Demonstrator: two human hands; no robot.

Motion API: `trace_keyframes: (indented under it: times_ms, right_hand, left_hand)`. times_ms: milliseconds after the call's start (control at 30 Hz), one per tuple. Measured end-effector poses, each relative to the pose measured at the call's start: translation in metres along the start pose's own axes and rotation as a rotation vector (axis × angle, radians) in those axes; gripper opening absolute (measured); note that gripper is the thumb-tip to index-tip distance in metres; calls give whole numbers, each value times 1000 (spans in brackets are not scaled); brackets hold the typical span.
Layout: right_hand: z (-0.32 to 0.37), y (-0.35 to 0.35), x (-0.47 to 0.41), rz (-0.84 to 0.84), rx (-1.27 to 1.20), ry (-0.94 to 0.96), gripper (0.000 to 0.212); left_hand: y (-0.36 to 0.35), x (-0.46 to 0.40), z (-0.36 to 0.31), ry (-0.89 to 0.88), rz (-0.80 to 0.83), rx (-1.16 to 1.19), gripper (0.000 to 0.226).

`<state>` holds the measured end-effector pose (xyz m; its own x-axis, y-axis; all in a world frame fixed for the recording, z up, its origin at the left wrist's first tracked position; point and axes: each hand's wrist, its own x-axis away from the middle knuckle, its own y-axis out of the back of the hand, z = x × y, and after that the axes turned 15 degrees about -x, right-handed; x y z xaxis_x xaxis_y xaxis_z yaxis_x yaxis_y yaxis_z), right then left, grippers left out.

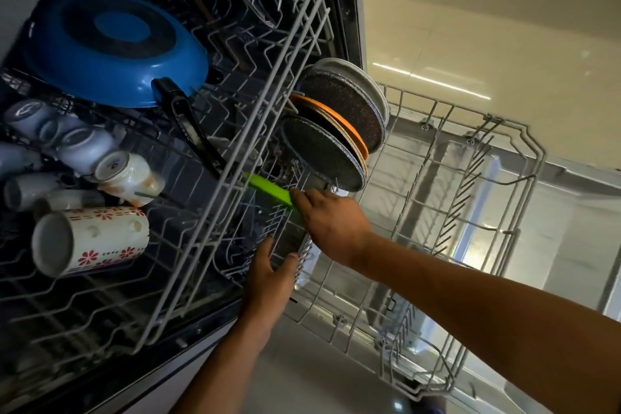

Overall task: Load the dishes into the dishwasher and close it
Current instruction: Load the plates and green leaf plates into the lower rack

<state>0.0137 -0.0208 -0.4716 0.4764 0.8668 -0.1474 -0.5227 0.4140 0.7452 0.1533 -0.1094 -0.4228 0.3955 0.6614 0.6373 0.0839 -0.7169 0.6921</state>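
Tiled kitchen, open dishwasher: our right hand [331, 222] pinches a green-handled utensil [268, 187]; left hand [268, 274], fingers relaxed, steadies cutlery basket [285, 239]; we lower it handle-up

1. One blue pan [114, 50], upper rack, far left.
2. Two wire racks [295, 54].
3. One green utensil [268, 188].
4. About four plates [342, 118], standing on edge.
5. Several cups [90, 239], near left; exact count unclear.
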Motion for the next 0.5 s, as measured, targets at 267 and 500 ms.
trace_keyframes:
  times_ms: [267,500]
  right_hand:
    - [-28,-5,0,-44,-698,-594,31]
    - [-56,-45,5,-69,-1208,-996,10]
  left_hand:
    - [1,5,-10,93,-154,99,69]
    - [-1,6,-13,50,-193,149,66]
